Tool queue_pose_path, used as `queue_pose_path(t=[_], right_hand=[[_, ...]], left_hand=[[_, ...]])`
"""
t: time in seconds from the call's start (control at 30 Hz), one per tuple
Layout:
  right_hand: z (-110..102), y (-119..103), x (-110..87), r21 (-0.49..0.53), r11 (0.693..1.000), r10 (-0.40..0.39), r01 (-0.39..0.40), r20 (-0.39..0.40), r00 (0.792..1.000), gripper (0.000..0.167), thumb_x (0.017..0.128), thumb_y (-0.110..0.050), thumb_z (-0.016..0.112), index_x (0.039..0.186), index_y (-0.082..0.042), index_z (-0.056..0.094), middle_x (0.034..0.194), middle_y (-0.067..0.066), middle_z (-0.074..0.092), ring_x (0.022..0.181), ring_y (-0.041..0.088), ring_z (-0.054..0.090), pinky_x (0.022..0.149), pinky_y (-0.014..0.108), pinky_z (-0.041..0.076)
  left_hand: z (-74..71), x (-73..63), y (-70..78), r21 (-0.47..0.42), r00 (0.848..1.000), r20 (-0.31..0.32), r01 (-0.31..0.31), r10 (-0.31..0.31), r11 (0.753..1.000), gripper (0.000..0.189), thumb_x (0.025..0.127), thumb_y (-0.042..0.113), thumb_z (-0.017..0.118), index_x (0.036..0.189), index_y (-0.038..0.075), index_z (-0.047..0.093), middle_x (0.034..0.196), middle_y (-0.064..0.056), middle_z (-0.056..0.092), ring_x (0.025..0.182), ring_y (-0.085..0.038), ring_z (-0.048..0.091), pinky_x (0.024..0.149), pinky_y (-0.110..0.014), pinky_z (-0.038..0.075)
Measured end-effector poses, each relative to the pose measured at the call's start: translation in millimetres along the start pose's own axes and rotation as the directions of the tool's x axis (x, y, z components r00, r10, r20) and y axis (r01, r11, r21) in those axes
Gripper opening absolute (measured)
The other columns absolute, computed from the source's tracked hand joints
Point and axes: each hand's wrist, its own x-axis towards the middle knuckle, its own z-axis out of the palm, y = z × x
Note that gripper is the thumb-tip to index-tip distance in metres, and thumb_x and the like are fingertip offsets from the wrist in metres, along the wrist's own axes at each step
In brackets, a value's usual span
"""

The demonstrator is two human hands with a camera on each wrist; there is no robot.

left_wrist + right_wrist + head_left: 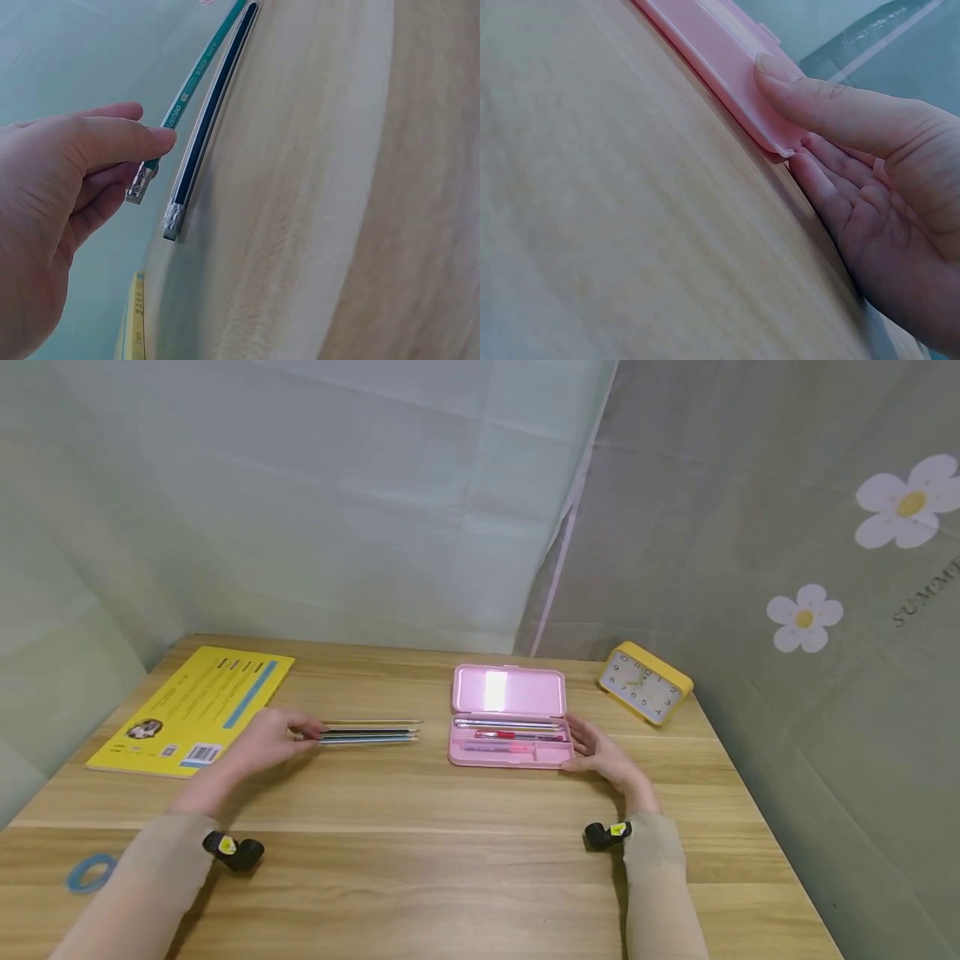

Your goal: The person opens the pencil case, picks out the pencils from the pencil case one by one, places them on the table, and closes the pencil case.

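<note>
My left hand (264, 742) pinches a green pencil (196, 75) near its metal eraser end, between thumb and fingers. Beside it on the table lies a dark blue pencil (214, 105), its eraser end toward the wrist camera. In the head view several pencils (371, 731) lie side by side, tips to the right. A pink pencil case (510, 763) stands with its lid raised at the back; inside are pencils, a red pen (517, 737) and a pale pen with a pinkish end. At the case's right end, my right hand (609, 760) grips it, thumb over the rim and fingers against the outside.
A yellow book (180, 710) lies at the left of the wooden table (420, 877). At the back right stands a yellow clock (645, 683). A blue ring-shaped roll (92, 872) sits by the left sleeve. Curtains (420, 510) hang behind the table and along its right side.
</note>
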Motion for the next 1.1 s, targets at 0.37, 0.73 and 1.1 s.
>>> queue_pose_path(t=[0.37, 0.73, 1.1], right_hand=[[0, -1, 0.4, 0.005, 1.000, -0.002, 0.002, 0.006, 1.000, 0.099, 0.080, 0.000, 0.076, 0.156, -0.002, 0.012, 0.163, 0.019, 0.014, 0.148, 0.037, 0.021, 0.119, 0.042, 0.024], [-1, -1, -0.5, 0.011, 1.000, -0.015, 0.015, 0.016, 1.000, 0.098, 0.081, 0.004, 0.074, 0.155, 0.002, 0.009, 0.162, 0.024, 0.012, 0.148, 0.041, 0.019, 0.119, 0.040, 0.025], [0, -2, 0.4, 0.002, 1.000, 0.019, -0.018, -0.005, 1.000, 0.098, 0.080, 0.000, 0.076, 0.156, -0.003, 0.013, 0.163, 0.019, 0.016, 0.148, 0.037, 0.021, 0.120, 0.042, 0.023]], left_hand=[[0.5, 0.3, -3.3, -0.003, 0.999, 0.029, 0.023, -0.023, 1.000, 0.022, 0.082, 0.002, 0.073, 0.105, 0.001, 0.074, 0.093, -0.012, 0.075, 0.092, -0.031, 0.069, 0.086, -0.054, 0.054], [0.6, 0.6, -11.8, -0.001, 0.999, 0.046, 0.016, -0.016, 1.000, 0.019, 0.083, 0.003, 0.074, 0.102, 0.002, 0.074, 0.097, -0.013, 0.075, 0.094, -0.032, 0.070, 0.085, -0.052, 0.055], [1.7, 0.0, -17.2, 0.044, 0.999, 0.035, -0.024, 0.022, 0.999, 0.017, 0.082, 0.002, 0.074, 0.100, 0.002, 0.075, 0.093, -0.012, 0.076, 0.094, -0.034, 0.070, 0.085, -0.053, 0.055]])
